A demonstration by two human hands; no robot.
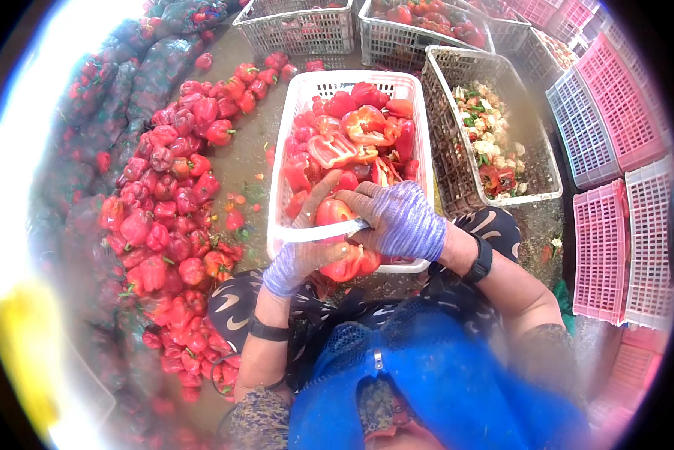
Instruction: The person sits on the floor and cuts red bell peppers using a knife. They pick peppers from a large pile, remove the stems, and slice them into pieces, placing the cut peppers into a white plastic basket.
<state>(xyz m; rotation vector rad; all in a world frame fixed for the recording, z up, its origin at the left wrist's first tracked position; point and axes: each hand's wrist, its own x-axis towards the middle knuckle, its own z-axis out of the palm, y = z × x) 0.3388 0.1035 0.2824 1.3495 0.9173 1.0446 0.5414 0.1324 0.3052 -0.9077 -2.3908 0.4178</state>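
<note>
My right hand (401,216), in a purple-and-white knit glove with stained fingers, grips a knife. Its bright blade (320,231) points left, across a red bell pepper (334,212). Around that pepper curls my left hand (303,256), gloved alike, with the thumb below the blade and the fingers above. Another red pepper portion (352,264) shows under the left thumb; whether it is joined to the first is hidden. Both hands are over the near end of a white plastic basket (277,185) that contains cut red pepper pieces (331,149).
Whole red bell peppers (173,208) are heaped on the floor at left, beside dark filled sacks (159,73). At right a dirty crate (455,112) contains pepper cores (491,143). More crates (303,34) stand behind; pink and white crates (598,253) line the far right.
</note>
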